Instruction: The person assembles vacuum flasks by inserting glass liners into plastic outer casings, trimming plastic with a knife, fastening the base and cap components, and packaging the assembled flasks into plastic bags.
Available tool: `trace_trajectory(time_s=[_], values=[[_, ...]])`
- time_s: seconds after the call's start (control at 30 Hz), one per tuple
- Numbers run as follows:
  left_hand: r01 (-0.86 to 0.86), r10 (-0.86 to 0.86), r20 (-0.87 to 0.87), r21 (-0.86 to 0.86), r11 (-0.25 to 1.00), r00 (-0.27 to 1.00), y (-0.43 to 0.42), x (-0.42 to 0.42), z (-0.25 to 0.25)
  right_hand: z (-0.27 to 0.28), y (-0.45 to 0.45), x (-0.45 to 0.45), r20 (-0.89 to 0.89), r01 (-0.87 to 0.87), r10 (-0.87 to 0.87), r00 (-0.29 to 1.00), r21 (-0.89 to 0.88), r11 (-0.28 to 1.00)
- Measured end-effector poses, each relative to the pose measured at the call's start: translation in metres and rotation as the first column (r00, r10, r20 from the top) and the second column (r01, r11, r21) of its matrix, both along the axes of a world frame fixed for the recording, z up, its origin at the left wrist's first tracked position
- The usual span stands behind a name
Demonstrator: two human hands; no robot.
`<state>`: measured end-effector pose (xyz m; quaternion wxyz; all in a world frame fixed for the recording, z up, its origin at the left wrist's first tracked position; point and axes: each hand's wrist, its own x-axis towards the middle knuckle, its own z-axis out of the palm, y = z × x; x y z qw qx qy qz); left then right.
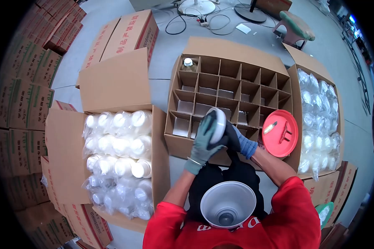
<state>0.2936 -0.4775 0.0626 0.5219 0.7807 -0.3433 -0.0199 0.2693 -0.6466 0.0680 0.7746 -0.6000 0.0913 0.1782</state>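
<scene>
In front of the divided carton (173, 146), my left hand (203, 139), in a grey-green glove, is closed around a white round piece (218, 125). It is tilted on edge, and I cannot tell whether it is a lid or a shallow bowl. My right hand (233, 140), in a dark and blue glove, is against its right side. Its fingers are partly hidden, so its grip does not show. A white bucket (210, 203) rests in my lap. Inside the carton, a bottle with a white cap (188, 62) stands in the far-left compartment.
At the right, a red round tray (294, 143) carries small tools. A left carton (160, 162) holds white-capped bottles in plastic; a right carton (294, 85) holds clear wrapped containers. Stacked cartons (23, 103) line the left. Cables (176, 25) and a stool (293, 27) are beyond.
</scene>
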Motion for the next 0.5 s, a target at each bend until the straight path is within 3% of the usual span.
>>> trace_trajectory(time_s=[0.07,0.13,0.17,0.2,0.23,0.27,0.3,0.33,0.37,0.4,0.43,0.5], values=[[0.170,-0.244,0.338,0.235,0.957,0.909,-0.016,0.013,0.005,-0.036,-0.016,-0.013,0.286,0.043,-0.045,0.957,0.015,0.999],[0.335,-0.492,0.431,0.391,0.857,0.756,-0.015,0.020,0.010,-0.056,-0.059,-0.018,0.479,-0.246,0.333,0.812,-0.237,0.940],[0.369,-0.577,0.506,0.456,0.810,0.641,-0.012,0.025,0.000,-0.054,-0.080,-0.008,0.389,-0.348,0.430,0.815,-0.264,0.899],[0.293,-0.568,0.641,0.491,0.820,0.517,-0.007,0.036,-0.030,-0.051,-0.100,0.003,0.294,-0.449,0.525,0.799,-0.290,0.846],[0.088,-0.609,0.684,0.633,0.769,0.402,0.009,0.050,-0.063,-0.045,-0.108,0.017,0.055,-0.384,0.507,0.860,-0.583,0.716],[0.090,-0.613,0.372,0.803,0.590,0.697,0.017,0.064,-0.063,-0.040,-0.115,0.032,-0.213,-0.424,0.432,0.876,-0.768,0.480],[0.037,-0.358,0.290,0.730,0.683,0.888,0.033,0.079,-0.073,-0.013,-0.108,0.042,-0.327,-0.365,0.161,0.931,-0.842,0.397],[-0.147,-0.094,0.287,0.713,0.685,0.953,0.047,0.089,-0.079,-0.035,-0.120,0.050,-0.274,-0.310,0.166,0.947,-0.915,0.259],[-0.304,0.080,0.323,0.737,0.604,0.943,0.054,0.093,-0.095,-0.057,-0.130,0.056,-0.224,-0.247,0.182,0.958,-0.962,0.117],[-0.318,0.106,0.320,0.738,0.595,0.941,0.063,0.088,-0.115,-0.058,-0.127,0.063,-0.202,-0.193,0.240,0.950,-0.979,-0.062],[-0.340,0.138,0.322,0.736,0.585,0.936,0.067,0.087,-0.130,-0.069,-0.130,0.079,-0.400,-0.323,0.354,0.846,-0.911,-0.256],[-0.336,0.177,0.288,0.743,0.578,0.941,0.060,0.091,-0.127,-0.061,-0.113,0.131,-0.297,-0.148,0.454,0.840,-0.931,-0.335]])
